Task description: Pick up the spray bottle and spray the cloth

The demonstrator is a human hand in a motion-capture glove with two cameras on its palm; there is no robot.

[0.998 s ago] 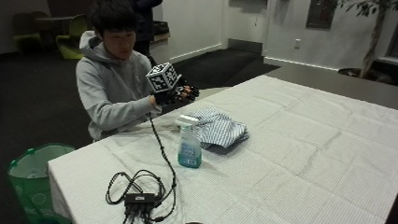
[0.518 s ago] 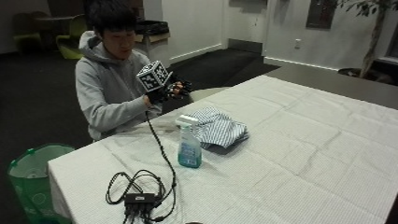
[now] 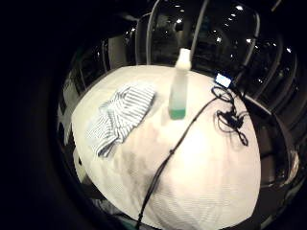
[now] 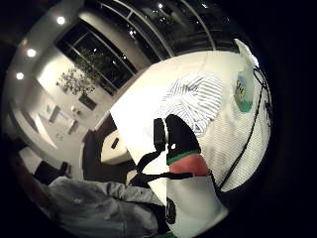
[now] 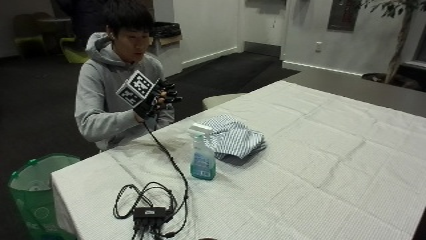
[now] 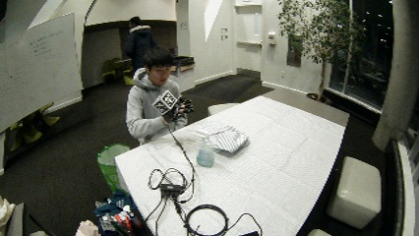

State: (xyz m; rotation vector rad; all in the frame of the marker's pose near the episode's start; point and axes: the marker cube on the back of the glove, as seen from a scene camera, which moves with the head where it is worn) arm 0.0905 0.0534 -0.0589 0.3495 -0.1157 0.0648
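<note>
The clear plastic spray bottle [image 5: 202, 157] with blue-green liquid and a white trigger head stands upright on the bench [image 5: 333, 175], which is covered with a white cloth, and just beside it lies the crumpled blue-and-white striped cloth [image 5: 231, 138], rumpled into a low heap on the far side from the tangle of black cable [image 5: 148, 204]. To my eye the step in hand is the reach for the bottle. It would go best if the hand came down toward the neck under the trigger head, wrapped round it there, and lifted straight up so the base clears the bench without tipping; the nozzle then wants turning toward the striped cloth before any squeeze. The black-gloved right hand [image 5: 160, 97] is raised in front of the person's chest, well apart from the bottle, holding nothing and touching nothing (the bottle is untouched). Its fingers appear loosely bent rather than closed into a fist, so I'd call it relaxed and unclenched.
</note>
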